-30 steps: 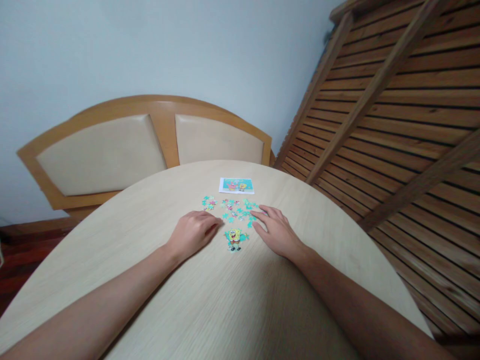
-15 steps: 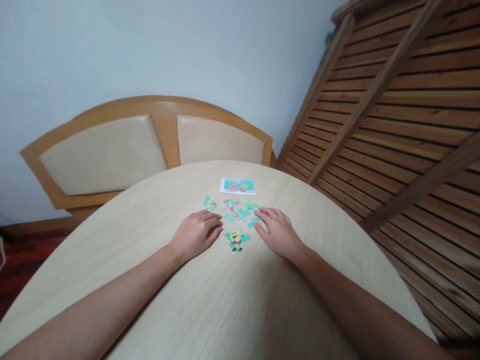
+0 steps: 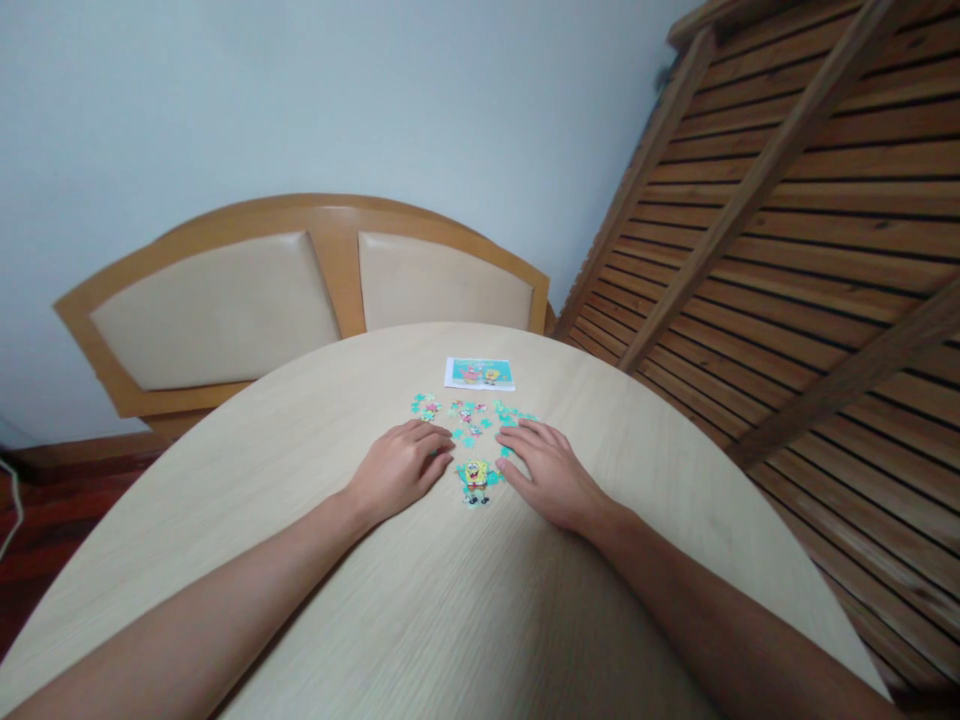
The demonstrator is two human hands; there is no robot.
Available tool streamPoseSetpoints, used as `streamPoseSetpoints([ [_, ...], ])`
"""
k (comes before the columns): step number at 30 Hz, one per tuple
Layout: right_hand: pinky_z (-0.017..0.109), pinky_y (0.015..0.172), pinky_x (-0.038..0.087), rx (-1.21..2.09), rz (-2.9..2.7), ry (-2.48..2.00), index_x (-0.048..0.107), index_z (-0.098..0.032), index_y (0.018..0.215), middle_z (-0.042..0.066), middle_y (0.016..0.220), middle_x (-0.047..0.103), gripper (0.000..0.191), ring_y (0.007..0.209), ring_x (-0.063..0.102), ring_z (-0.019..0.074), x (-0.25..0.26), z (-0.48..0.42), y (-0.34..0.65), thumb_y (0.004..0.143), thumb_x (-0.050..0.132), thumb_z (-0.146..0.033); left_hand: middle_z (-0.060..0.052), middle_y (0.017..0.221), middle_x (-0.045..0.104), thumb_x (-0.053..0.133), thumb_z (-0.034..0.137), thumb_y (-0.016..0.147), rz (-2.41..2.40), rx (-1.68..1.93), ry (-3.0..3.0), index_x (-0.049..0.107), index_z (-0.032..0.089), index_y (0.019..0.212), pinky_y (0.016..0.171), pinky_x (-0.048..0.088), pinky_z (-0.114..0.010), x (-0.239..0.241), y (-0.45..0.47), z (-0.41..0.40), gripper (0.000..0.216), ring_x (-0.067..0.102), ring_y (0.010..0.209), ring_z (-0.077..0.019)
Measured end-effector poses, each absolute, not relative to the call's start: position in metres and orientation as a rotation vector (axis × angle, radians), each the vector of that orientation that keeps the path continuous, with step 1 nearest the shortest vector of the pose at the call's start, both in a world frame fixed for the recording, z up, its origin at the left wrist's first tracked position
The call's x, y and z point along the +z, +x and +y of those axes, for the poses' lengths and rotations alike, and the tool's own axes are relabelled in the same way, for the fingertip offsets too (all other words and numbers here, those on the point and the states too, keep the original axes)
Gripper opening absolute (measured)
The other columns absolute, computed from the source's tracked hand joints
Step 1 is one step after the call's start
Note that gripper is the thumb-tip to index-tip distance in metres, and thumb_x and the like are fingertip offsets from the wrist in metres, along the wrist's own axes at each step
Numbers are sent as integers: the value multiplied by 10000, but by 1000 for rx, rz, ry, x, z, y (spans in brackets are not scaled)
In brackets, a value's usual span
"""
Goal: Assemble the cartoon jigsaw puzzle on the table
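A partly joined jigsaw puzzle (image 3: 475, 476) with a yellow cartoon figure lies on the table between my hands. Beyond it several loose teal and pink puzzle pieces (image 3: 469, 436) are scattered. My left hand (image 3: 405, 462) rests palm down left of the joined part, fingers loosely bent, thumb apart, holding nothing that I can see. On the other side, my right hand (image 3: 551, 472) is spread over the loose pieces on the right. Its thumb tip is beside the joined part's right edge, and its fingers cover some pieces; whether they press on one cannot be made out.
A printed picture sheet (image 3: 481, 374) lies beyond the pieces on the round pale wooden table (image 3: 315, 590). Past the table's far edge stands a padded wooden headboard (image 3: 217, 310) against the wall. A slatted wooden panel (image 3: 795, 220) leans at the right.
My right hand has shifted left, its fingers now further over the loose pieces and its thumb nearer the joined part. My left hand stays by the puzzle; the view has shifted slightly.
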State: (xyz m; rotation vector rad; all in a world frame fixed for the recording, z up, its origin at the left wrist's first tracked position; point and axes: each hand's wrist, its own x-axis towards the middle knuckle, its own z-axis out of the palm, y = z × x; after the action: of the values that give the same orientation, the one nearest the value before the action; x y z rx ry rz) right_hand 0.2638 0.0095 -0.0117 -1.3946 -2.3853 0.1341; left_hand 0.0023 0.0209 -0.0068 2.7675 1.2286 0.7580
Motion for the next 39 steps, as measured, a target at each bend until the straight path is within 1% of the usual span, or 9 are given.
streamPoseSetpoints([
  [5,547,1193,245,271,-2543,-1232,438,-231,1510,60,1556,450,531,1470,310,306,-8,9,263,1019,406,-432,-86,1249,679,479,347,1010,786,630,2816,678,256,1227,1041,484,-406,-2,5,17,308,621,1169,-230],
  [8,573,1198,207,324,-2614,-1192,389,-241,1536,53,1581,409,550,1492,267,318,-6,9,262,1025,385,-443,-79,1285,670,510,336,994,651,556,2820,662,268,1273,1065,466,-395,1,5,16,325,607,1211,-232],
  [14,546,1195,229,287,-2593,-1165,513,-243,1451,67,1513,507,483,1458,335,301,-5,7,261,1012,425,-425,-61,1344,648,524,325,971,589,512,2806,637,291,1314,1093,451,-418,6,7,12,362,589,1258,-241],
  [17,525,1195,243,287,-2595,-1109,550,-256,1415,68,1484,536,469,1437,364,292,-4,6,261,992,473,-444,-63,1274,687,507,316,970,672,546,2823,671,266,1243,1063,476,-418,5,8,11,322,625,1199,-233],
  [20,514,1192,255,293,-2593,-1099,575,-273,1389,60,1465,553,456,1419,387,287,-4,5,262,974,514,-451,-83,1216,704,482,298,979,1026,695,2812,686,215,1168,1040,492,-427,-1,7,15,290,640,1152,-237],
  [23,504,1190,262,287,-2589,-1113,601,-272,1358,51,1449,567,433,1406,399,287,-4,5,261,968,532,-445,-137,1333,638,506,333,970,1474,803,2726,633,157,1248,1095,443,-485,-10,2,24,352,569,1260,-287],
  [25,499,1190,263,291,-2589,-1112,604,-265,1352,48,1444,573,427,1402,403,286,-3,5,261,968,536,-439,-151,1359,621,505,362,975,1595,756,2682,614,145,1280,1097,432,-512,-16,-2,28,390,545,1288,-304],
  [29,498,1193,255,297,-2579,-1115,606,-267,1351,44,1448,571,422,1405,398,286,-3,4,261,966,542,-427,-133,1357,627,486,387,990,1556,669,2723,647,164,1246,1102,414,-520,-18,-4,30,376,548,1277,-302],
  [39,483,1181,285,308,-2570,-1114,598,-271,1361,47,1461,561,421,1412,395,279,-4,4,261,968,543,-410,-92,1148,723,460,300,991,1441,707,2771,683,190,1053,1022,463,-476,-8,0,25,256,635,1099,-268],
])
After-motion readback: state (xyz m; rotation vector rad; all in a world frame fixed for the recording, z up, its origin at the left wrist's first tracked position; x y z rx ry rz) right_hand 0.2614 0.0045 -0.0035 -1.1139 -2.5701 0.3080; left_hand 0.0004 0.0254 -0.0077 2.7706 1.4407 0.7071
